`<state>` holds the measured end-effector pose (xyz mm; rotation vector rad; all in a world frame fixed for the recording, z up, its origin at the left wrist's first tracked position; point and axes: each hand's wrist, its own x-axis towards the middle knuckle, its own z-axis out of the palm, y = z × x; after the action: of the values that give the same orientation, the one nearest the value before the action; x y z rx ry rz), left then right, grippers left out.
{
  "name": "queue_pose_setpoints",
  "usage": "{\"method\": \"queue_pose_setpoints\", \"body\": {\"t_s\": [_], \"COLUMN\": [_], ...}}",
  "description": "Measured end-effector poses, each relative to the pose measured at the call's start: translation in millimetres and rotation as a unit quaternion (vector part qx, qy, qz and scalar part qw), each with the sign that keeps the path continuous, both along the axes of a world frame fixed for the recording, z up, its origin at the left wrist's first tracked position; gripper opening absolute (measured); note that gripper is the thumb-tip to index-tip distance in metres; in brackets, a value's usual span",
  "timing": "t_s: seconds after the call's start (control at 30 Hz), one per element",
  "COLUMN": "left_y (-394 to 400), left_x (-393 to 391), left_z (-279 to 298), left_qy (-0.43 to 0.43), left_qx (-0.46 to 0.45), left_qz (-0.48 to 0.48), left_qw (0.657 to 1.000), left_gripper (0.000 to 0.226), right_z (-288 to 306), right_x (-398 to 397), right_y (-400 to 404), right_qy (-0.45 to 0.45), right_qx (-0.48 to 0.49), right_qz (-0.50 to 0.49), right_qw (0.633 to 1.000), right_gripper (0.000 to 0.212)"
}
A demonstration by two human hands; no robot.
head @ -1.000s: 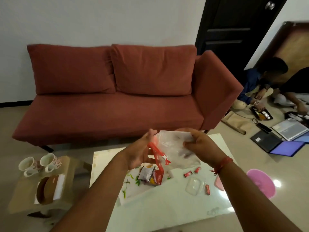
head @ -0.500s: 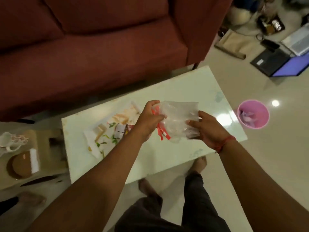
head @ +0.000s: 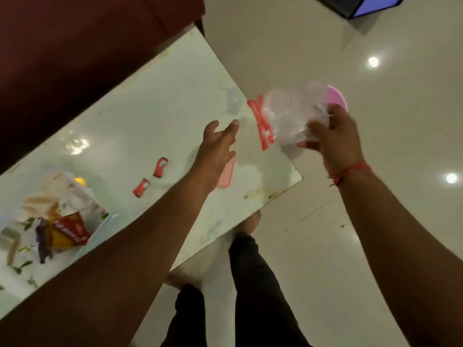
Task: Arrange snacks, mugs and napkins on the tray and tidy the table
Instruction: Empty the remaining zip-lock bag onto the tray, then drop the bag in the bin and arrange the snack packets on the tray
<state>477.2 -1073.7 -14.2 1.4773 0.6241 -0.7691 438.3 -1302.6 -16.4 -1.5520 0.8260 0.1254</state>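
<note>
We count two small red wrappers (head: 160,167) (head: 141,187) on one white table (head: 150,116), one pink lid (head: 226,175), and one clear bag (head: 293,113). One pink bin (head: 337,98) stands on the floor. The tray's (head: 100,214) heap of snacks blurs beyond counting.

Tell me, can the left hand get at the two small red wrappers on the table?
Probably yes. The left hand is open and holds nothing, and the red wrappers lie bare on the table just beside its forearm.

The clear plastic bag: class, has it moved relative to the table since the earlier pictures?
Yes. The clear plastic bag, gripped by the right hand, has moved off the table, past its corner towards the pink bin.
</note>
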Motion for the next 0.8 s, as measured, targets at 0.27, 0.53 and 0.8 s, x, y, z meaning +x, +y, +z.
{"method": "queue_pose_setpoints", "body": {"t_s": [0.27,0.53,0.8], "left_y": [-30.9,-21.5,-1.2], "left_x": [-0.2,-16.9,-22.2], "left_z": [-26.7,-32.5,-33.9], "left_qy": [-0.033,-0.069,-0.082], "left_qx": [0.001,0.023,0.018], "left_qz": [0.036,0.040,0.076], "left_qw": [0.999,0.997,0.994], "left_gripper": [0.034,0.020,0.020], "right_z": [-134.3,-227.0,-230.9], "right_x": [25.1,62.1,46.4], "right_y": [-99.9,-95.2,-94.7], "right_qy": [0.125,0.247,0.237], "right_qx": [-0.385,-0.331,-0.344], "right_qz": [0.116,0.252,0.304], "right_qw": [0.907,0.875,0.856], "right_gripper": [0.047,0.071,0.063]}}
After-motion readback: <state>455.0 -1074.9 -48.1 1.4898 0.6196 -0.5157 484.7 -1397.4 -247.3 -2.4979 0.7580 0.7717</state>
